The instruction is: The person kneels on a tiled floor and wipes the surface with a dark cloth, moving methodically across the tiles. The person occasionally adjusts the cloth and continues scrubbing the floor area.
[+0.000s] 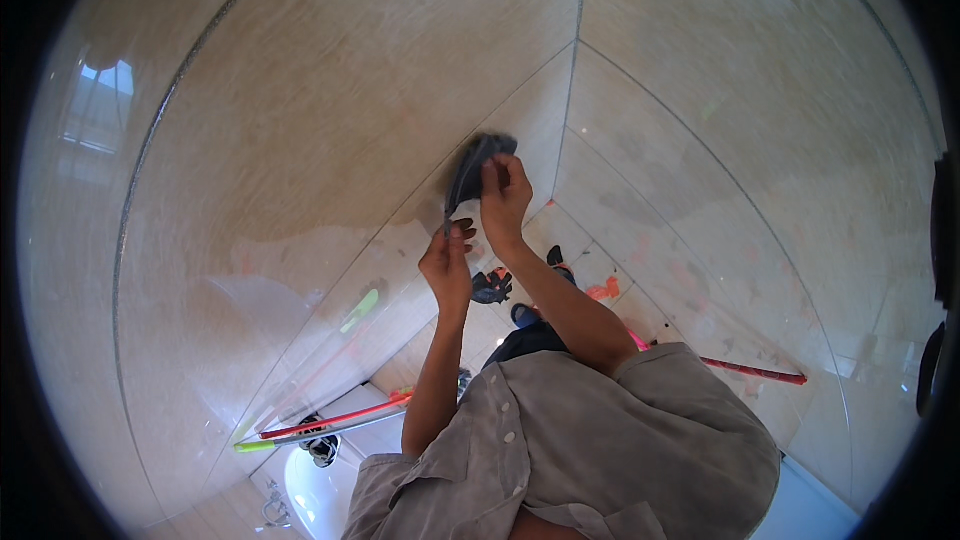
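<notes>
A limp dark grey cloth-like piece (471, 172) hangs in the air between my hands, slightly blurred. Near its upper right part, the thumb and fingers of my right hand (506, 199) pinch it. My left hand (448, 262) holds the narrow lower end between thumb and fingertips. Behind the piece stands the beige tiled wall (360, 127), close to the corner; whether the fabric touches the tile I cannot tell.
A red pole (337, 419) and a green-ended pole (255, 446) slant at lower left, above a white basin (307, 491) and a metal faucet (274, 508). Another red pole (754, 370) lies right. A crumpled black item (491, 286) and orange scraps (604, 289) lie on the tiled floor.
</notes>
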Available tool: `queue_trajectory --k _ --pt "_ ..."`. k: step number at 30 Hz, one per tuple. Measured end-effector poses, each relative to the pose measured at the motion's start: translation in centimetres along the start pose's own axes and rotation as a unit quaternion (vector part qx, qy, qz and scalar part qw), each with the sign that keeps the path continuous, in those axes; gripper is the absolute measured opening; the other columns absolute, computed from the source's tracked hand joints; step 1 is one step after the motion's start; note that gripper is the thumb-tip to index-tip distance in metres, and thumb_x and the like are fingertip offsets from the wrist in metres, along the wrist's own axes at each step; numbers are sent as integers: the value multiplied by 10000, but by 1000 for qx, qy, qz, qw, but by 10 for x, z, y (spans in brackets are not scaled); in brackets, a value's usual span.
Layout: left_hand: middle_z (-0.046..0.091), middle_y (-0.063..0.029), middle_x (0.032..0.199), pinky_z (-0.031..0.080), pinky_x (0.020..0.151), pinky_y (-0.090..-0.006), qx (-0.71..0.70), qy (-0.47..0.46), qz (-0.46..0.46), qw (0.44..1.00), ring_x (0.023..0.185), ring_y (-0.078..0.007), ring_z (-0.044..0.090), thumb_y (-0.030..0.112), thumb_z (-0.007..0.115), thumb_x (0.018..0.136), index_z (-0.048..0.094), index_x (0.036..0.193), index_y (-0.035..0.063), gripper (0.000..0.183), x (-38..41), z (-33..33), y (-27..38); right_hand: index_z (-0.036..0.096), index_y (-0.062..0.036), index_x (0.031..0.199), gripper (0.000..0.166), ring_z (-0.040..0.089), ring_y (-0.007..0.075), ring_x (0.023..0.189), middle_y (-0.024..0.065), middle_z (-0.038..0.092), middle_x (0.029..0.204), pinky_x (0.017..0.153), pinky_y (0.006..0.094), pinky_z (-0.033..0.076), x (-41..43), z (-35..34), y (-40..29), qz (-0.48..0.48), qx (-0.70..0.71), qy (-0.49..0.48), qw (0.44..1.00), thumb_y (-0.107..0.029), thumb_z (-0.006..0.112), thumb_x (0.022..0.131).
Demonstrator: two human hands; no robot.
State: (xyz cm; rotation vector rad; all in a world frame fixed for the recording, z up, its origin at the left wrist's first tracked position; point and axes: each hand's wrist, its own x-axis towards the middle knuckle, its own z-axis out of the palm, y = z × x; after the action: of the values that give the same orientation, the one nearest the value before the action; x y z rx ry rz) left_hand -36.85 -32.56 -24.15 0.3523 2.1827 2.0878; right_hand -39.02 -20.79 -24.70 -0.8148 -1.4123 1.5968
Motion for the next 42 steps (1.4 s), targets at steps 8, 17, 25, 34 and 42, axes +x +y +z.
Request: queue_trajectory --k 8,17,25,34,42 --pt "557 -22 704 393 595 -264 -25 211 138 967 653 -102 483 187 517 1055 602 926 -22 260 12 -33 42 678 -64 1044 307 543 359 1063 161 550 1162 894 467 442 -32 37 -41 -388 -58 -88 915 -166 811 788" --pt "604 -39 744 433 612 -250 -16 81 149 985 657 -94 524 134 535 1049 632 974 -14 192 18 -6 48 448 71 1435 558 408 434 1382 253 386 1513 1153 442 342 101 -6 -36 -351 -162 103 916 56 522 882" --pt "616 -45 761 438 622 -249 -41 20 114 992 676 -96 532 138 539 1047 635 961 -28 210 30 29 65 469 75 1435 525 389 440 1423 260 365 1565 1171 428 328 100 -3 -28 -323 -142 116 929 41 479 911" --pt "605 -54 731 417 615 -268 -16 43 203 978 655 -109 510 164 510 1064 607 904 -33 271 31 37 80 450 43 1461 584 249 544 1467 277 271 1612 1197 559 238 115 -7 -85 -455 -133 34 880 16 536 884" --pt "618 -86 743 431 617 -274 -19 -32 254 966 660 -127 529 136 510 1053 615 943 -52 242 50 71 117 429 -40 1510 637 169 534 1499 277 176 1646 1155 671 203 171 22 -210 -524 -122 58 841 -62 575 890"
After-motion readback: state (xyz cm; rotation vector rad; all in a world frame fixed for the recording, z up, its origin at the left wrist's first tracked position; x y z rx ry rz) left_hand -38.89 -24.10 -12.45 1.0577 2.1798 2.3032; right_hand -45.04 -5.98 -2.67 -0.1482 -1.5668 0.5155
